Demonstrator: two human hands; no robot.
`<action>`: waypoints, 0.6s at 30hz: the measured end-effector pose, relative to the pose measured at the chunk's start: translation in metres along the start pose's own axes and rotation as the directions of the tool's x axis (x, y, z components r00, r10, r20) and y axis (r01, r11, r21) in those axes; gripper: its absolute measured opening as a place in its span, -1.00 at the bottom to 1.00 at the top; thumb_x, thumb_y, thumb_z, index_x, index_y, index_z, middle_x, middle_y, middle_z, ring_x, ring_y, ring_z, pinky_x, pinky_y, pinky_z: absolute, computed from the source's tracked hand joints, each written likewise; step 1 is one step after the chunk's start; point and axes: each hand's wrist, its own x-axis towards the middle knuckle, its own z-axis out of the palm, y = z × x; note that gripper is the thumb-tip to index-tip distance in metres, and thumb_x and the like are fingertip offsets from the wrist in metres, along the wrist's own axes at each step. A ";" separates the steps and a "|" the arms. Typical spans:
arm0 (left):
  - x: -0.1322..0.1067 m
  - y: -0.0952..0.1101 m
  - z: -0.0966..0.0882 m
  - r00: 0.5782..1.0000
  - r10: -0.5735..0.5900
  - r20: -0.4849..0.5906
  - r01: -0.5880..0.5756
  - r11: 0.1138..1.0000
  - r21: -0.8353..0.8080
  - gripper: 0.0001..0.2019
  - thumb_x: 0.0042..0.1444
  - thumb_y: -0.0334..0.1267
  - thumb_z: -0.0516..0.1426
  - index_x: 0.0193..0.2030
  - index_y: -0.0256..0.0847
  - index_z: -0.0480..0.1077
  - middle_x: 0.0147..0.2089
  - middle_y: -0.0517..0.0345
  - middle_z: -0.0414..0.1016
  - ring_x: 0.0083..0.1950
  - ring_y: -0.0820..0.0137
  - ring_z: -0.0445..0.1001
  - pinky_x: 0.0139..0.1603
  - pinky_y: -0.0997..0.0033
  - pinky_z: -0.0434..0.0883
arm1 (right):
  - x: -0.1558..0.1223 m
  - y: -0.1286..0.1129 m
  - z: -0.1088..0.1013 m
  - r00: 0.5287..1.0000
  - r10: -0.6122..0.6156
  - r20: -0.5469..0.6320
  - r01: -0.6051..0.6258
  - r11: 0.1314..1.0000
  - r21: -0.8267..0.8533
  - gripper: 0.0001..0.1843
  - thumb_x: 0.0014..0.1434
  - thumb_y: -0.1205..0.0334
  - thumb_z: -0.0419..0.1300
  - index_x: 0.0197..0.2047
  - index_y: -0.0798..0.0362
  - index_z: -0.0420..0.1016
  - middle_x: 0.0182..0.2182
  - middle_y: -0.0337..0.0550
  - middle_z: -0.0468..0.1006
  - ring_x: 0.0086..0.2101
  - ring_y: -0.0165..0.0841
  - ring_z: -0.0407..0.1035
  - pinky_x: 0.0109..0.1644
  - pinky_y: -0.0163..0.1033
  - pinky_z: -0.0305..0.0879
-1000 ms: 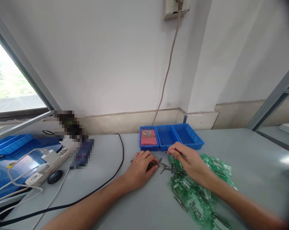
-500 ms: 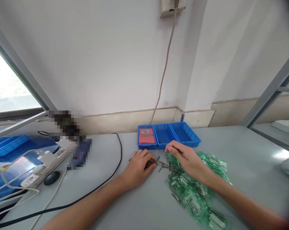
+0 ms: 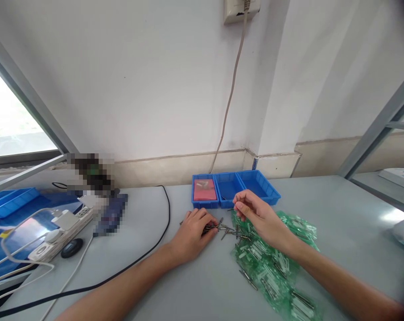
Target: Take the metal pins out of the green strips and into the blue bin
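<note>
Blue trays [image 3: 227, 185], three abreast, one left hand [image 3: 192, 234] over metal pins [image 3: 227, 228]

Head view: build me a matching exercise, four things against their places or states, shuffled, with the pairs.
1. Bare left hand
2. Green translucent plastic bags
3. Flat pink rectangular sheet
4. Small black oval object

A. Beside the long white power strip
B. Cupped over loose thin metal pins
C. Partly hidden by the bare right hand
D. Inside a shallow blue plastic tray

Pairs: 1-B, 2-C, 3-D, 4-A
</note>
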 end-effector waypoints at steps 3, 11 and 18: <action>0.000 0.000 0.000 1.000 0.005 0.002 -0.005 1.000 0.005 -0.95 0.43 -0.29 0.20 -0.01 -0.09 0.47 0.01 0.15 0.53 0.03 0.24 0.44 0.05 0.19 0.27 | 0.000 -0.003 -0.001 0.999 -0.029 -0.032 0.029 0.999 -0.025 -0.75 0.49 -0.04 0.12 -0.09 -0.06 0.45 -0.20 -0.18 0.49 -0.23 -0.26 0.37 -0.16 -0.18 0.35; -0.001 0.001 -0.001 1.000 -0.002 0.008 0.002 1.000 -0.003 -0.95 0.44 -0.28 0.20 -0.01 -0.09 0.47 0.00 0.17 0.52 0.02 0.25 0.43 0.05 0.20 0.27 | -0.001 -0.014 0.000 0.999 0.029 -0.017 -0.027 0.996 0.090 -0.74 0.45 -0.07 0.20 -0.15 -0.06 0.46 -0.38 -0.28 0.43 -0.37 -0.31 0.35 -0.26 -0.19 0.34; 0.000 0.001 -0.001 1.000 0.006 -0.001 -0.006 1.000 0.006 -0.95 0.44 -0.27 0.19 -0.01 -0.10 0.47 0.00 0.15 0.53 0.02 0.24 0.44 0.05 0.19 0.28 | 0.000 -0.008 0.001 0.998 0.067 -0.012 -0.064 0.980 0.190 -0.69 0.39 -0.08 0.28 -0.21 -0.02 0.42 -0.28 -0.14 0.62 -0.34 -0.30 0.49 -0.27 -0.17 0.44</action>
